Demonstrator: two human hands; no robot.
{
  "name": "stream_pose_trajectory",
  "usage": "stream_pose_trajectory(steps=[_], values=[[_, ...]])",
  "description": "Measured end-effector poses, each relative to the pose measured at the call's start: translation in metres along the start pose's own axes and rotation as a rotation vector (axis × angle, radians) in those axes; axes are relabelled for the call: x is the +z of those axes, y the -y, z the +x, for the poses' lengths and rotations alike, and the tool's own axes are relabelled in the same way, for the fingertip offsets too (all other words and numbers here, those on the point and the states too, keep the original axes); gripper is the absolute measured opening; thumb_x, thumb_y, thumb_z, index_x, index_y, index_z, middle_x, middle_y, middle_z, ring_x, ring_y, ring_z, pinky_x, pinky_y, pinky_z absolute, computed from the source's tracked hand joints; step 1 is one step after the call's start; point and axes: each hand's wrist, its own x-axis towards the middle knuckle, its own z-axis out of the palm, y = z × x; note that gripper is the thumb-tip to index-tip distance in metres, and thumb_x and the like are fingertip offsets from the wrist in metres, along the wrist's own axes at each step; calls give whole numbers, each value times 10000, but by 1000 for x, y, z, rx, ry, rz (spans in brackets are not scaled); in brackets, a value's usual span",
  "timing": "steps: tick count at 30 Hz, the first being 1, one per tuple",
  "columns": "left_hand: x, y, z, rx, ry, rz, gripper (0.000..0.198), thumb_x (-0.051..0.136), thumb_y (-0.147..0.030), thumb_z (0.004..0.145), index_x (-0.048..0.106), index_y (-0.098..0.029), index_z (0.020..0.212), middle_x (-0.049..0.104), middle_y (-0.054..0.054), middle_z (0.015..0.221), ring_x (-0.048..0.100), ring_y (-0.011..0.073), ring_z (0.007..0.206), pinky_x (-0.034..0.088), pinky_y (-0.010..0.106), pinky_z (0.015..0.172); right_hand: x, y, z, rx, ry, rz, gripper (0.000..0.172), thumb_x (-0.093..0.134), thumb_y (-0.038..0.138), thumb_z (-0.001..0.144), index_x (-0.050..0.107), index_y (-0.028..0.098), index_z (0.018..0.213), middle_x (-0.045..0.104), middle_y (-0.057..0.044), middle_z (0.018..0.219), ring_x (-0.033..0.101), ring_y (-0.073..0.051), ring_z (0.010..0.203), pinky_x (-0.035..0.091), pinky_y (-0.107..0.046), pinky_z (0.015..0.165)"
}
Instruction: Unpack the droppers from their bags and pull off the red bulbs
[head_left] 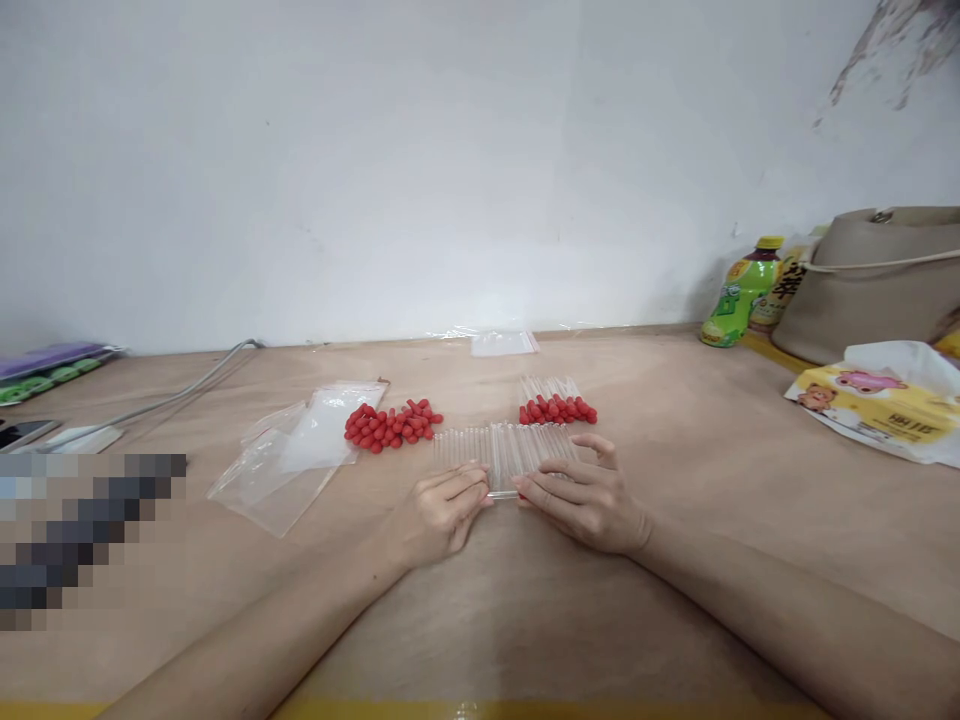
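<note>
A row of clear thin tubes (517,450) lies side by side on the table in front of me. My left hand (450,505) is closed at the near left end of the row, its fingertips on a clear tube. My right hand (589,495) rests over the right part of the row, thumb and fingers pressed together near a bit of red. Behind the row, several clear tubes with red caps (559,409) lie in a bunch. Left of them sits a pile of loose red caps (392,425).
Clear zip bags (281,480) lie left of the red pile, and a small one (504,344) by the wall. A grey cable (187,388) and a phone (26,434) are at left. At right stand a green bottle (742,295), a bag (870,285) and a tissue pack (874,400).
</note>
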Motion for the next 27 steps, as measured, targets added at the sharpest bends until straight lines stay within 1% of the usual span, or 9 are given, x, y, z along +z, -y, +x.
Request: stream_pose_trajectory(steps=[5,9,12,13,16,19,22,24,27], values=[[0,0,1,-13,8,-15,170,427,-133,858,564,-149,957,654,69,912,593,167,1009,491,304,922,1,0,-3,41,22,21,197,566,171,821,609,315,948,696,113,775,618,-63,733,245,-343,923],[-2,-1,1,-24,23,-21,174,427,-136,858,571,-151,955,657,68,918,594,165,1009,495,298,915,-1,-1,-5,43,16,27,203,571,164,816,612,309,951,698,107,780,626,-73,770,253,-345,913],[-7,6,-5,-46,-16,21,176,438,-133,849,586,-159,940,663,62,900,603,163,990,515,281,875,-9,-10,-10,84,26,2,159,565,178,821,632,305,889,700,91,788,624,-88,814,270,-343,897],[-10,10,-8,-74,-49,53,176,443,-136,846,593,-164,934,664,59,897,611,163,970,522,279,858,-12,-16,-13,131,29,-16,136,568,191,819,641,298,859,700,79,787,622,-99,815,281,-346,883],[-15,24,-15,-207,-133,156,163,461,-167,849,613,-182,906,655,46,911,631,146,856,532,266,788,-15,-34,-20,369,-13,-61,74,600,259,793,664,270,829,689,16,772,596,-132,734,345,-341,785],[-14,34,-16,-299,-170,221,164,469,-203,860,624,-185,910,613,38,834,595,124,732,516,245,671,-9,-48,-26,548,-35,77,150,555,308,815,664,234,886,628,-31,764,554,-128,656,413,-286,646],[-9,39,-14,-311,-185,261,199,445,-188,869,610,-181,980,525,23,737,523,111,656,477,226,585,-1,-57,-32,671,7,199,210,499,336,835,644,201,903,565,-35,737,536,-132,630,438,-268,585],[-7,39,-13,-303,-180,260,232,422,-161,871,586,-174,1034,497,22,741,501,110,657,471,226,590,3,-61,-36,736,40,210,216,494,342,822,620,184,899,560,-40,749,533,-139,629,440,-272,567],[-7,38,-12,-285,-166,244,273,388,-115,866,563,-160,1071,497,33,772,502,113,687,474,229,615,4,-65,-42,843,73,222,199,507,330,781,568,169,881,567,-41,740,514,-131,571,417,-255,493]])
